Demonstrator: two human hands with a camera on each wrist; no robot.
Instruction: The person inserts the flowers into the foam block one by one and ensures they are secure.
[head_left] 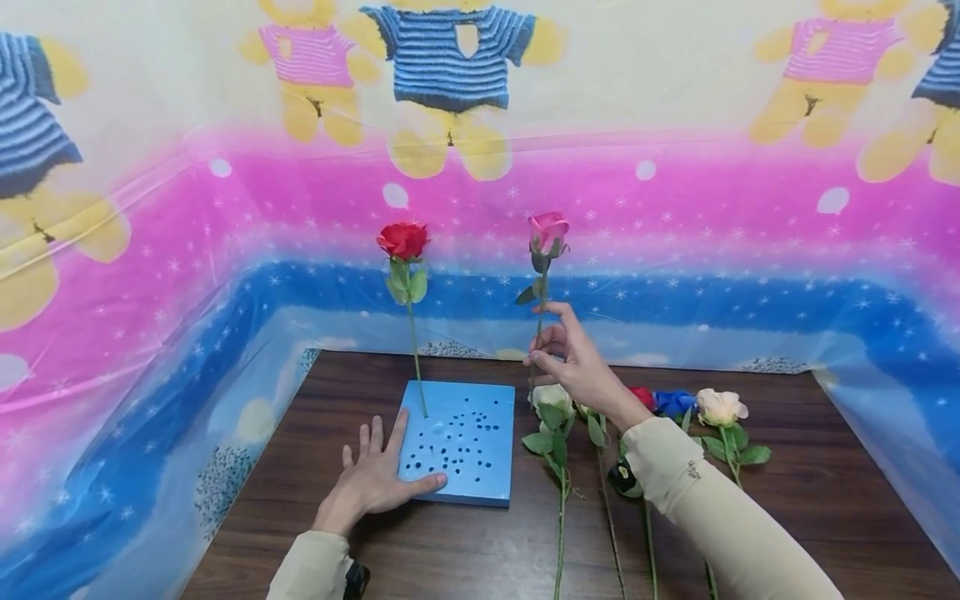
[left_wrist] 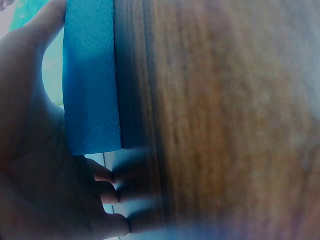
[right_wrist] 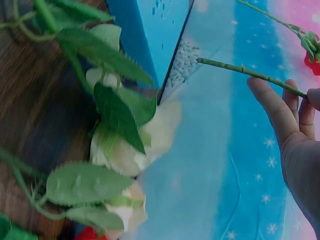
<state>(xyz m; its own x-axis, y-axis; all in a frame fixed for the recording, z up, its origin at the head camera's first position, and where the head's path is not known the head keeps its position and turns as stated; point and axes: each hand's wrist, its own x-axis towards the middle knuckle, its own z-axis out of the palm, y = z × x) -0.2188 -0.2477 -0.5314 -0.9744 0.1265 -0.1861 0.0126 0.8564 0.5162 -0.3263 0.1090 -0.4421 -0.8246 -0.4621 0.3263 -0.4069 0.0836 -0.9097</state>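
My left hand [head_left: 367, 479] rests on the left side and near corner of a light blue foam block [head_left: 498, 454] full of small dark holes, fingers spread straight. In the left wrist view the block's side [left_wrist: 92, 95] lies between thumb and palm. A red rose [head_left: 403, 242] stands in the block's far left part, its stem leaning slightly. To the block's right, my right hand [head_left: 577, 362] pinches the stem of a pink rose [head_left: 549, 233], held upright above the table. The bare cut end of its stem [right_wrist: 225, 66] shows in the right wrist view, apart from the block.
Right of the block, several roses lie on the dark wooden table [head_left: 255, 533]: a white rose [head_left: 553, 398], a blue rose [head_left: 673, 403], a cream rose [head_left: 722, 408] and a red one partly hidden by my right arm. A printed cloth [head_left: 675, 275] rises behind the table.
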